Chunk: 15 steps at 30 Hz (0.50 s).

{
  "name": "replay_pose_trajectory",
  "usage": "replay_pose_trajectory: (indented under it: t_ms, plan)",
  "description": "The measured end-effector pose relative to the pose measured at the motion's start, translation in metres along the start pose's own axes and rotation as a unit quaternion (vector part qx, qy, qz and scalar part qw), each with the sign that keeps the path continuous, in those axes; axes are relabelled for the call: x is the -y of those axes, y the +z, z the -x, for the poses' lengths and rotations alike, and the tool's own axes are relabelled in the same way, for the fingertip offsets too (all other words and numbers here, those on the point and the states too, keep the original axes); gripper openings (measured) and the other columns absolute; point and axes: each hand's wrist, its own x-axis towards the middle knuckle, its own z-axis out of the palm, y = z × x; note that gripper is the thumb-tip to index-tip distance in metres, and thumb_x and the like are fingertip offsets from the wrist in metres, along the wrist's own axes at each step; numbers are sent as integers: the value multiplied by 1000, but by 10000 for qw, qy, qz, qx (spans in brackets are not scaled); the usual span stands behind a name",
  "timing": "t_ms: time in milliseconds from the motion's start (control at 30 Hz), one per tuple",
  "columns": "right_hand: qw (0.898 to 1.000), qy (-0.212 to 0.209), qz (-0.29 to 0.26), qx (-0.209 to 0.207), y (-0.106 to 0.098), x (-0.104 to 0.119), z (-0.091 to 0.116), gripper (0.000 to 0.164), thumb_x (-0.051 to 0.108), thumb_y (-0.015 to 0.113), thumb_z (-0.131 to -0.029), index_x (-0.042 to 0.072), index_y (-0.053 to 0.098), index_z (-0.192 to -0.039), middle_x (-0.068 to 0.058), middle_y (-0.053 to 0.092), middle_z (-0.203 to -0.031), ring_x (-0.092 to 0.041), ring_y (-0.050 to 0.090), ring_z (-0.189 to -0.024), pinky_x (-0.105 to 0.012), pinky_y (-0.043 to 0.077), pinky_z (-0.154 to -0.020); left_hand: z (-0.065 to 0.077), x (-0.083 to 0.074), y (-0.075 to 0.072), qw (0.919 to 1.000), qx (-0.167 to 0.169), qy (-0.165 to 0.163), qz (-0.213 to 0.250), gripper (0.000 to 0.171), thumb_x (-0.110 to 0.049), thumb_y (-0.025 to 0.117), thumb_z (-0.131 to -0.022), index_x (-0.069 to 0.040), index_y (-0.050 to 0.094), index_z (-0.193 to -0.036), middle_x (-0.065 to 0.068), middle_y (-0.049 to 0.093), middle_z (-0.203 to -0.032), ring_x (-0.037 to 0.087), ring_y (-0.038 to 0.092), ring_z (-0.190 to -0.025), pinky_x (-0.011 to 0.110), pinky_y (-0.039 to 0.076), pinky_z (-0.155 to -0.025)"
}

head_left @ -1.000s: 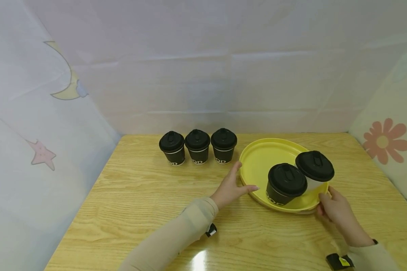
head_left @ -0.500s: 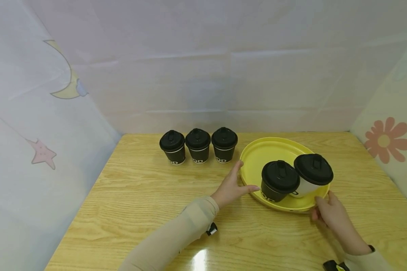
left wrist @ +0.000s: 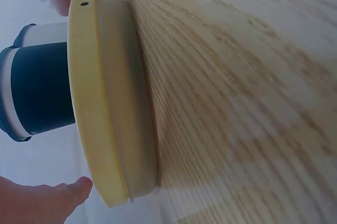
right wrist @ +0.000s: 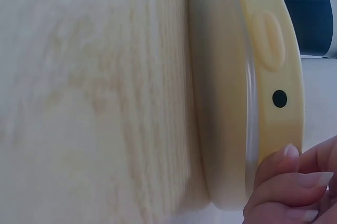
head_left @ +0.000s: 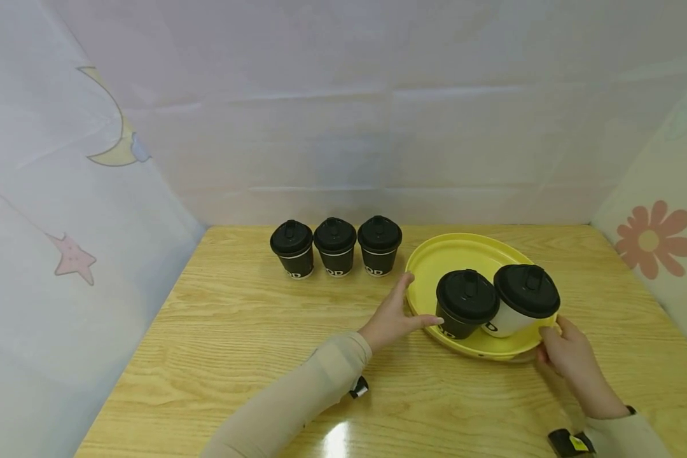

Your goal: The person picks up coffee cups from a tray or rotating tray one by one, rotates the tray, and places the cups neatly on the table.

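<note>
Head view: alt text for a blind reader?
A person's right grip holds a round yellow tray with a lidded black cup and lidded white cup; the left grip spreads alongside. Three lidded black cups stand left of the tray.

Left arm (head_left: 289, 404), in a long cream fabric sleeve, reaches forward and right; bare left hand (head_left: 390, 323) has thumb (head_left: 426, 320) and fingers (head_left: 403, 284) spread well apart in a wide V. Right arm (head_left: 628, 439), also cream-sleeved, comes in from lower right and angles forward-left, bare right hand (head_left: 569, 356) well apart from the left, its fingers curled in a grip.
</note>
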Motion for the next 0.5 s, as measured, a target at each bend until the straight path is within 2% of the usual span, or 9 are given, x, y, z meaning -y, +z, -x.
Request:
replay_pose_trajectory:
  t_ms: [67,267,500]
  plan:
    - [10000,-3,48,0,1,-1,-1,42,16,26,-101,-15,32,-129,-4,52,-58,-13,43,-47,-26,38,-44,0,0,0,10000,23,25,-18,99,-32,79,-83,-12,16,-156,3,24,-158,20,23,-143,40,25,-114]
    - [9998,-26,155,78,2,-2,-1,38,14,26,-100,-13,34,-126,-3,52,-57,-13,41,-45,-26,37,-42,1,-2,1,9999,73,97,-54,97,-31,79,-84,-12,17,-156,4,24,-158,20,23,-143,41,24,-114]
    - [9995,45,227,211,3,0,2,40,15,27,-101,-15,32,-127,-3,54,-58,-14,45,-49,-26,38,-46,2,-4,2,9999,149,33,-15,97,-32,79,-83,-16,17,-156,0,24,-158,19,22,-144,42,24,-114]
